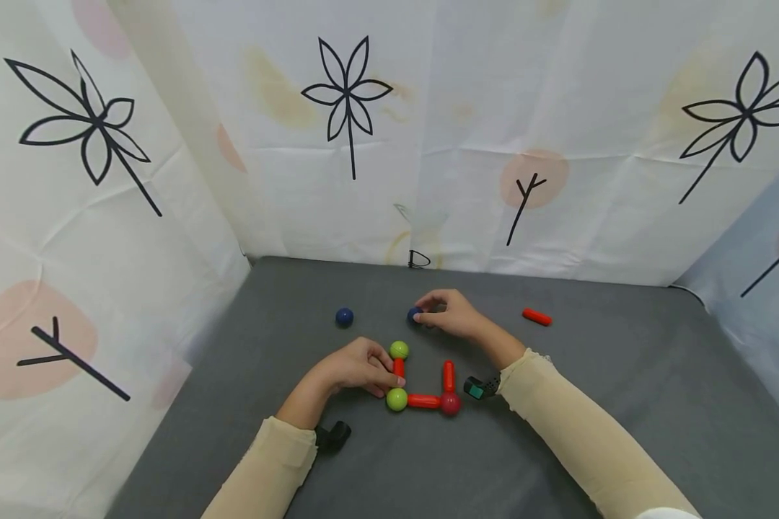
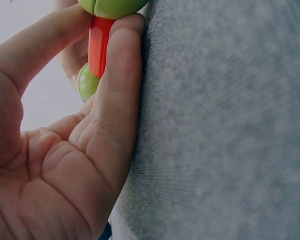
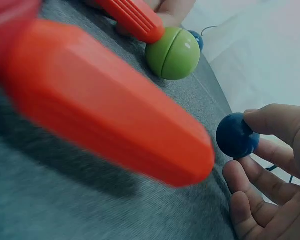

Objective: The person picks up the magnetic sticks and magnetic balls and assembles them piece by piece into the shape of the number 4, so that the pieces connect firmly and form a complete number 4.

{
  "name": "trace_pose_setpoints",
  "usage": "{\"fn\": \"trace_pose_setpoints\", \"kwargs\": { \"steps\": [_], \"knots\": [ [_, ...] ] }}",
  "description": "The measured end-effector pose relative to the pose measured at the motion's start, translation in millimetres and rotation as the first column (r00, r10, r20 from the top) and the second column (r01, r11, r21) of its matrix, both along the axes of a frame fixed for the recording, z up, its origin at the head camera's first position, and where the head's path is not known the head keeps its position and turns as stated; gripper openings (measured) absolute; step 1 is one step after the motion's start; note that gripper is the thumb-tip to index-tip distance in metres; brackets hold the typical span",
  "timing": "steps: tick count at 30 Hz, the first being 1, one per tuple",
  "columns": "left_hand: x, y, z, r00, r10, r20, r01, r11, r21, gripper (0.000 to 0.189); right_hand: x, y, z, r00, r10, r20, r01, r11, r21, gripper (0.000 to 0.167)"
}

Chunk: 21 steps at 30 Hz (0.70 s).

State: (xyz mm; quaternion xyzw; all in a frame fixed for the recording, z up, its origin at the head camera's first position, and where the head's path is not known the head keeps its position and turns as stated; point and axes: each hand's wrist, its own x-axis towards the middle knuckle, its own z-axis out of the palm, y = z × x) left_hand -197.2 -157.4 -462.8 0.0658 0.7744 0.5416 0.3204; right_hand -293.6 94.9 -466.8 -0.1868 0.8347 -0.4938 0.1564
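Observation:
A U-shaped construction of toy balls and red rods lies on the grey cloth. Its left rod (image 1: 399,367) joins an upper green ball (image 1: 399,350) to a lower green ball (image 1: 397,399). A bottom rod (image 1: 423,401) runs to a red ball (image 1: 451,404), from which a right rod (image 1: 449,375) points away with a bare end. My left hand (image 1: 360,367) grips the left rod beside the lower green ball, thumb on the near side. Beyond the construction, my right hand (image 1: 453,314) pinches a dark blue ball (image 3: 235,136) between thumb and fingers.
Another blue ball (image 1: 344,317) sits at the back left. A loose red rod (image 1: 537,317) lies at the back right. Patterned white cloth (image 1: 461,144) hangs behind the grey-covered table (image 1: 493,476) and along its sides.

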Motion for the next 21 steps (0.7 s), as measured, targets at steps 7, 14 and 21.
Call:
{"fn": "trace_pose_setpoints", "kwargs": {
  "steps": [7,14,21],
  "knots": [
    [-1.8,0.9,1.6,1.0,0.008,-0.012,-0.008,1.0,-0.008,0.03,17.7,15.1,3.0,1.0,-0.002,0.009,0.002,1.0,-0.023,0.032],
    [-1.6,2.7,1.6,1.0,0.005,-0.011,-0.006,1.0,-0.015,0.031,40.8,33.8,3.5,1.0,-0.004,0.014,0.004,1.0,-0.019,0.033],
    [1.6,1.5,2.1,1.0,0.005,-0.012,-0.005,1.0,-0.014,0.031,61.0,50.5,1.5,0.999,-0.043,0.03,0.045,0.997,-0.057,0.032]
  ]
}}
